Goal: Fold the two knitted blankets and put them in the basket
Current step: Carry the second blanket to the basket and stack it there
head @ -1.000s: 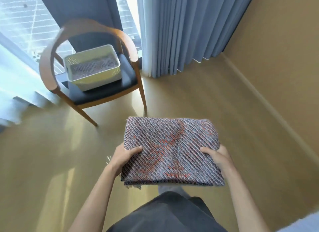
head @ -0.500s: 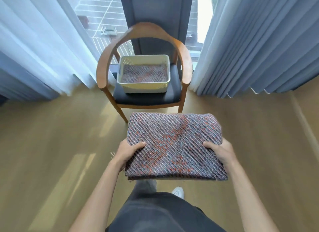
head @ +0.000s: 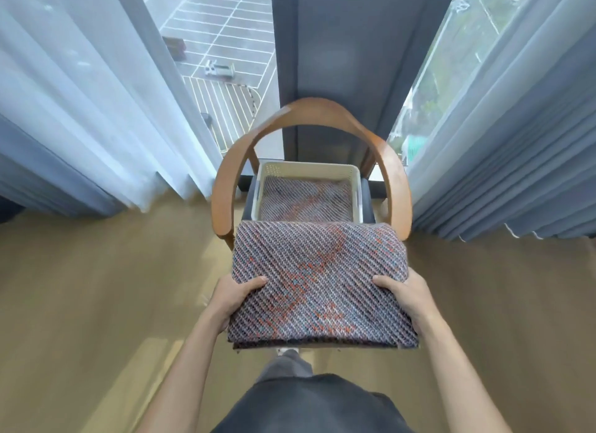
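Note:
A folded knitted blanket [head: 319, 281], grey with orange patches, is held flat in front of me. My left hand [head: 233, 298] grips its left edge, thumb on top. My right hand [head: 408, 298] grips its right edge the same way. Beyond it, a cream basket [head: 308, 169] sits on the chair seat with another folded knitted blanket [head: 306, 200] lying inside. The held blanket's far edge hides the basket's near rim.
The basket rests on a wooden armchair [head: 225, 187] with a curved back and dark seat. Sheer curtains [head: 80, 110] hang left and grey curtains [head: 516, 142] right, with a window pillar [head: 332, 61] behind the chair. Wood floor [head: 96, 287] spreads on both sides.
I have come closer to the chair, which now fills the centre ahead. The held blanket's far edge now overlaps the basket's near rim. Both hands keep their grip.

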Tool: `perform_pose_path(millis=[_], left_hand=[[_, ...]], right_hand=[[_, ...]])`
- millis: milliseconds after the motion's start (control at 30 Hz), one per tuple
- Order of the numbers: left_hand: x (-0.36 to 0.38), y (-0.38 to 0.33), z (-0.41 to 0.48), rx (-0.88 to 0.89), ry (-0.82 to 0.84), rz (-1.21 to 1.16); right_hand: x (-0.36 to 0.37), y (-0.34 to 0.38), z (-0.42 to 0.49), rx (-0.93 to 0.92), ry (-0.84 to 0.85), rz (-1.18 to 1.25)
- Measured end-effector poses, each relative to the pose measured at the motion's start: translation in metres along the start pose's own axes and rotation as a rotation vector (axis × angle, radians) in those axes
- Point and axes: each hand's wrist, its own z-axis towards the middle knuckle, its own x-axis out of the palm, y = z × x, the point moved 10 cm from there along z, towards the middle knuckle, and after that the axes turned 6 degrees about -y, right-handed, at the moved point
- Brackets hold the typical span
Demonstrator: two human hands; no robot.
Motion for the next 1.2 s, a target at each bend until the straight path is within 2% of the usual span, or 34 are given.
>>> perform_pose_path(millis=[200, 533, 700, 1000, 1200], left_hand=[[-0.002, -0.053, 0.051, 0.022, 0.004, 0.018], [0.039, -0.122, 0.136, 0.015, 0.046, 0.081], [0.057, -0.154, 0.18, -0.012, -0.003, 0.1], [0.136, -0.235, 0.242, 0.019, 0.098, 0.127], [0.162, -0.244, 0.276, -0.009, 0.139, 0.134]], right_hand=[[0.019, 0.05, 0.04, -0.022, -0.033, 0.003], [0.022, 0.101, 0.131, -0.017, -0.029, 0.018], [0.026, 0.139, 0.185, -0.041, -0.007, 0.017], [-0.021, 0.188, 0.243, -0.064, -0.179, 0.027], [-0.033, 0.189, 0.256, -0.018, -0.27, 0.054]])
